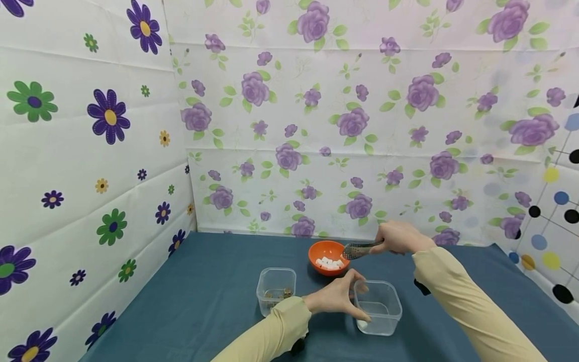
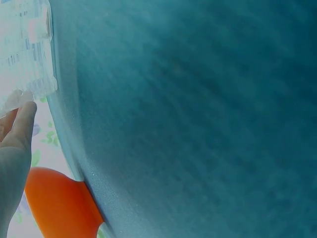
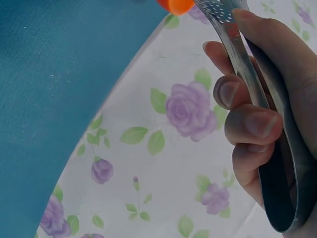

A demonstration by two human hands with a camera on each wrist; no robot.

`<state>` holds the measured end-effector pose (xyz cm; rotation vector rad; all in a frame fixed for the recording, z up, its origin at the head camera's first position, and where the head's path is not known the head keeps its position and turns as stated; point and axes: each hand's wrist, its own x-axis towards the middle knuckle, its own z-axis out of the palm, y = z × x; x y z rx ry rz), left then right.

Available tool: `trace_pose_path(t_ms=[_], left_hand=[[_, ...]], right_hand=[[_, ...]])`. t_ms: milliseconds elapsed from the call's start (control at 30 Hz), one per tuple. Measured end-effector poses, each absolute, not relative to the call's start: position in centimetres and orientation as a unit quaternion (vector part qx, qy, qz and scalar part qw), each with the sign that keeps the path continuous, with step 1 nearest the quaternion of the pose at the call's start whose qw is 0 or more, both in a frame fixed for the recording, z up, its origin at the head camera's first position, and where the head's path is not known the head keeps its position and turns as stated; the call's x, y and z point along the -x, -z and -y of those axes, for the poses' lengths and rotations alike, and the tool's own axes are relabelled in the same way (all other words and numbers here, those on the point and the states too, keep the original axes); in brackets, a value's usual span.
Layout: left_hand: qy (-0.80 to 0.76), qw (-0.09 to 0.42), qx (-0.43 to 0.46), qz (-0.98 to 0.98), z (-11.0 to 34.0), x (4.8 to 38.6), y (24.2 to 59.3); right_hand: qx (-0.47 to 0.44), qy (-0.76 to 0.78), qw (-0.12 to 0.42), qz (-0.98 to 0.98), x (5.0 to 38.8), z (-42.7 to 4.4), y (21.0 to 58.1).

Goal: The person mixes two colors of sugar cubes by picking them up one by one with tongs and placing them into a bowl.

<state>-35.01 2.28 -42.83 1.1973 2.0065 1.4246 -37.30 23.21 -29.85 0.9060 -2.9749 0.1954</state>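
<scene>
My right hand (image 1: 400, 237) grips metal tongs (image 3: 255, 82) with perforated ends, its fingers wrapped around both arms. The tong ends are at the right rim of an orange bowl (image 1: 318, 250); whether they pinch anything cannot be told. White marshmallow-like pieces (image 1: 329, 263) lie in the bowl. My left hand (image 1: 333, 296) holds a clear plastic container (image 1: 384, 318) by its left side, thumb at the front and fingers at the back. A white piece (image 1: 362, 324) shows near the thumb, low in that container. The left wrist view catches only part of the hand (image 2: 20, 129).
Left of my left hand stands a second clear container (image 1: 277, 271) with small brown pieces (image 1: 287, 291) in it. Everything stands on a blue-covered table (image 1: 194, 301). Flowered sheets (image 1: 280, 100) hang behind the table and along its sides.
</scene>
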Motion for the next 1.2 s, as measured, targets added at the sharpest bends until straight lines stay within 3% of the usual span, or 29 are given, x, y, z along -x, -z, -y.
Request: trace_pose_path(t_ms=[700,1200], left_hand=[[-0.507,0.200,-0.430,-0.720,-2.2,35.0,42.9],[-0.510,0.200,-0.425,-0.721,-2.3,35.1,42.8]], right_hand=[[-0.257,-0.065,-0.003,0.964,37.7,-23.0,30.6],[-0.255,-0.085,0.000,0.963,36.4,-25.9,29.9]])
